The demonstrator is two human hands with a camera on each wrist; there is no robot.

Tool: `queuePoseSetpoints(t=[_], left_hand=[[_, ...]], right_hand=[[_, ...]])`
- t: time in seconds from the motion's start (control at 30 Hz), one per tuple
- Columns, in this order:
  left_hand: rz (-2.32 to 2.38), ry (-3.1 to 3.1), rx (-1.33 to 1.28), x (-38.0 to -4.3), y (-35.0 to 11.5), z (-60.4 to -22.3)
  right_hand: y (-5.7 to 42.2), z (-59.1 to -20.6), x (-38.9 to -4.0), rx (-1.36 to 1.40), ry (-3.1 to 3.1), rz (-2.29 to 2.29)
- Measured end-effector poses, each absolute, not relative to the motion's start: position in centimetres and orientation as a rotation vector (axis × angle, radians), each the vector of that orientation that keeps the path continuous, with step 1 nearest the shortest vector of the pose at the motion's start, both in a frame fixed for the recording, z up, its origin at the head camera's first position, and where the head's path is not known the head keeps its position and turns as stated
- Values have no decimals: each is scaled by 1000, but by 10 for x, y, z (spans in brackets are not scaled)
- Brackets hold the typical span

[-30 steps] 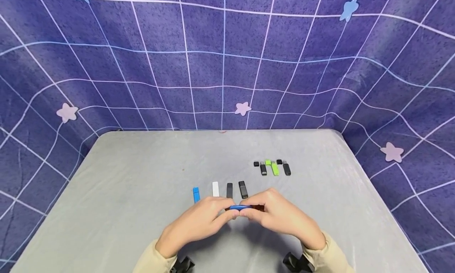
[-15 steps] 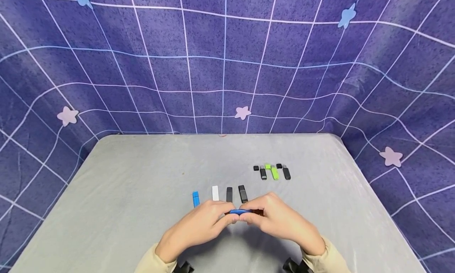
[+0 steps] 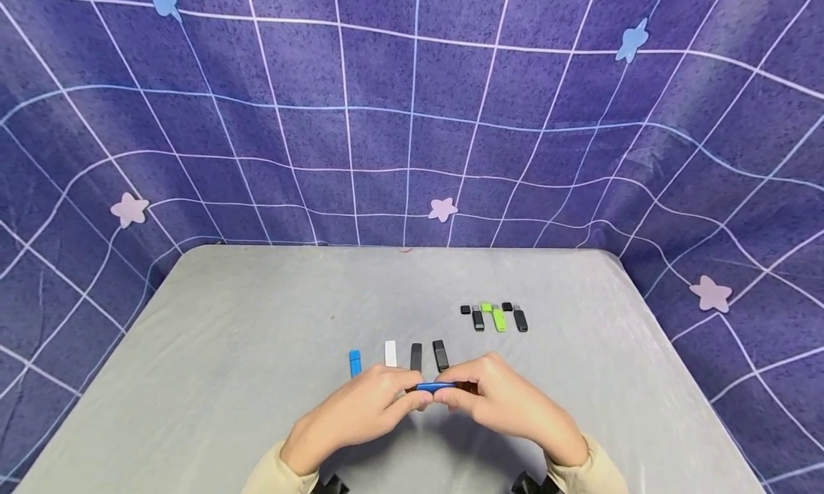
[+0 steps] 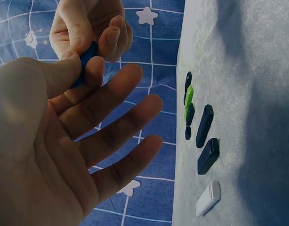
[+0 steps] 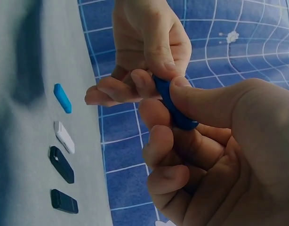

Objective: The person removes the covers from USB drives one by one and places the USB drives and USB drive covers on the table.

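1. Blue stick [image 3: 435, 387] (prob. a USB drive) is up off the grey table [image 3: 257, 301], over its near half, b/w your two hands; patterned purple cloth [image 3: 360, 136] hangs behind.
2. Your L hand [image 3: 360, 412]: thumb + index pinch one end, other fingers stretched out. Your R hand [image 3: 498, 397]: thumb + index clamped on the other end, remaining fingers curled. Can't tell if the thumb tips touch.
3. Just past your hands, L to R on the table: light-blue stick [image 3: 355, 363], white stick [image 3: 390, 352], grey stick [image 3: 415, 358], black stick [image 3: 440, 354]. All look capped.
4. Farther off, to the R: first dark drive [image 3: 478, 321], green drive [image 3: 498, 320], second dark drive [image 3: 521, 320], plugs bare.
5. Black cap [image 3: 466, 309], green cap [image 3: 487, 307] + another black cap [image 3: 507, 307] lie by them.
6. Step in hand, prob.: uncapping the blue stick; no gap shows b/w your fingertips. Next move likely calls for firm pinches and a straight lengthwise pull, then setting both parts down w/ that trio.
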State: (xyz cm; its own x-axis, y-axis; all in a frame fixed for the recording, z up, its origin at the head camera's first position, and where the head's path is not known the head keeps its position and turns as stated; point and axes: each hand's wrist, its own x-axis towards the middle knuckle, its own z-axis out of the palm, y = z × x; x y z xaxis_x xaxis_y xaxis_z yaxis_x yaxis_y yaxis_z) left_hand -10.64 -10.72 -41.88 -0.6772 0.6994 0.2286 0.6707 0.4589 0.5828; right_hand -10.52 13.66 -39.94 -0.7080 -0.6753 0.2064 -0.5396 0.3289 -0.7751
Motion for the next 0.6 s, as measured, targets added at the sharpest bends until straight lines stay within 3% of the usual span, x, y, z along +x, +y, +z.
queuePoseSetpoints(t=[0.6], left_hand=[[1026,2574,1186,-107,-105,-418]], right_hand=[[137,-402,-104,-1091,2441,-1319]])
